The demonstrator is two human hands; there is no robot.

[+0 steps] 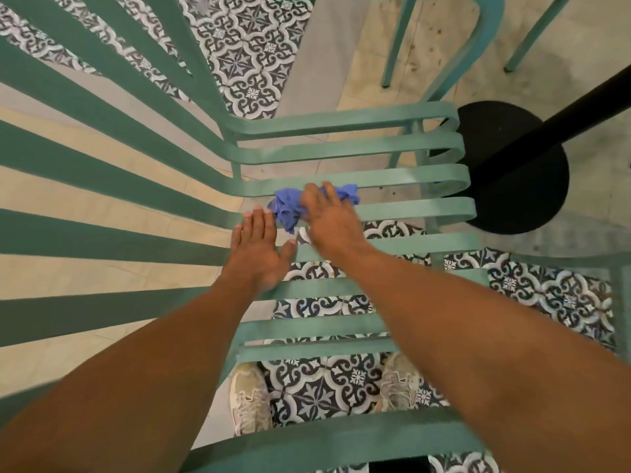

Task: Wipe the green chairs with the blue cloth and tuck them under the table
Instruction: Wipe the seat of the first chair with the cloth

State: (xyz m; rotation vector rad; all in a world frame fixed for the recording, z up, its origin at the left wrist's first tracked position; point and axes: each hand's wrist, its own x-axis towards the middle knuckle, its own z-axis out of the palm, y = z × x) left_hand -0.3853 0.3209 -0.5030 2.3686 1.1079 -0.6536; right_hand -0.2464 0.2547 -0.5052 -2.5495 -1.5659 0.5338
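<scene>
A green slatted chair (392,179) fills the head view from above, its seat slats running left to right and its back slats fanning out to the left. A crumpled blue cloth (288,206) lies on the seat slats near the middle. My right hand (329,218) rests flat on top of the cloth, fingers spread over it. My left hand (256,249) lies flat and open on a slat just left of the cloth, touching its edge at most.
The black round table base (519,196) and its pole (563,117) stand right of the seat. Legs of another green chair (396,46) show at the top. My two shoes (249,397) stand on patterned tile below the seat.
</scene>
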